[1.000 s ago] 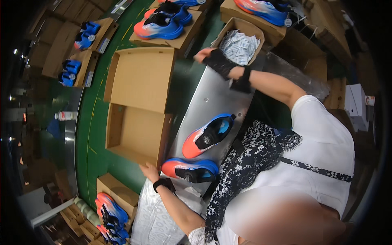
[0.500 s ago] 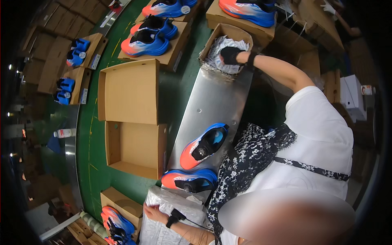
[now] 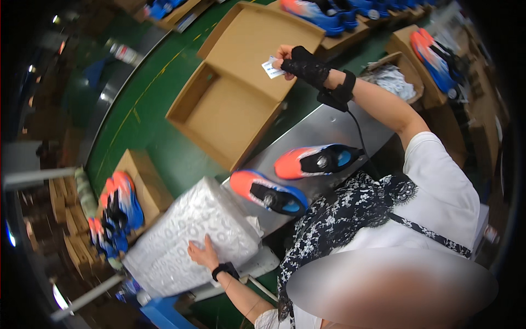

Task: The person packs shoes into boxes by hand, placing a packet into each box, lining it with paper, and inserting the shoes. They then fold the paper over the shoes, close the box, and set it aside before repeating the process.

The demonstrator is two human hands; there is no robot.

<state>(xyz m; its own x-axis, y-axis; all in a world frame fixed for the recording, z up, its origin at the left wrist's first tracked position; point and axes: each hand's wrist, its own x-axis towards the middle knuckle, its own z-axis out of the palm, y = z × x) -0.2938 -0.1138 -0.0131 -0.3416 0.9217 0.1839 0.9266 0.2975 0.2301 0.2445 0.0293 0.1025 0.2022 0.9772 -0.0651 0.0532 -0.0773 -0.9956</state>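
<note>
My right hand (image 3: 290, 64), in a black fingerless glove, pinches a small white sachet (image 3: 272, 68) with printing on it. It hovers over the open brown shoebox (image 3: 233, 101), close to the raised lid (image 3: 263, 33). My left hand (image 3: 205, 253) lies on a plastic-wrapped stack of white patterned paper (image 3: 189, 219), fingers spread and nothing in them. Two orange, white and blue sports shoes sit between me and the box. One shoe (image 3: 268, 192) stands near the stack, the other shoe (image 3: 315, 160) farther right on the metal surface.
A carton of white sachets (image 3: 392, 79) stands beyond my right forearm. More shoes rest on boxes at the far side (image 3: 318, 13), right (image 3: 435, 57) and left (image 3: 125, 203). The green tabletop (image 3: 148, 137) ends at a metal edge on the left.
My right hand has come out of the carton and over to the shoebox, now with a sachet in its fingers. My left hand stays on the wrapped stack. The view has turned.
</note>
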